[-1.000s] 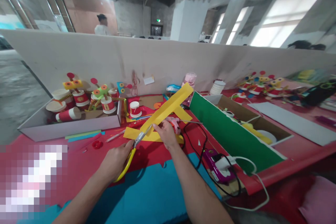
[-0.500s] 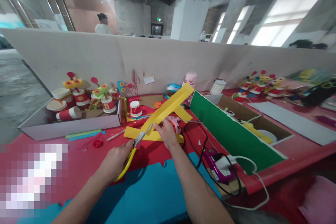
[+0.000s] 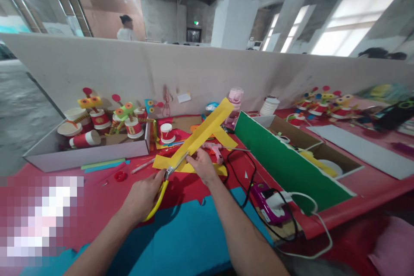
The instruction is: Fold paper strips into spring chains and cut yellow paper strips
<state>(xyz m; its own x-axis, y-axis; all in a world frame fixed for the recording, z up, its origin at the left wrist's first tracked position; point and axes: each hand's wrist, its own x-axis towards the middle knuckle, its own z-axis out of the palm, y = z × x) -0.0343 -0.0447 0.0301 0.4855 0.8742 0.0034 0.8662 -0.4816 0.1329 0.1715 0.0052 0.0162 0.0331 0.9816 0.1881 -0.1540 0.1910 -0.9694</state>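
Hands [image 3: 144,197] hold scissors [image 3: 163,192] and yellow paper [image 3: 207,131]; white box [image 3: 97,156] contains paper-cup figures [image 3: 133,128].

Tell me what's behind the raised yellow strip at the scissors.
Behind the raised yellow strip, a pink bottle, an orange piece and another yellow piece show past its edges. Their covered parts, and anything wholly hidden by the strip, cannot be seen.

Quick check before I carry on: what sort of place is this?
Probably an indoor handicraft workshop. Paper-cup figures stand in a white box, what looks like a pink glue gun lies on the red table, and yellow-handled scissors meet a yellow paper strip.
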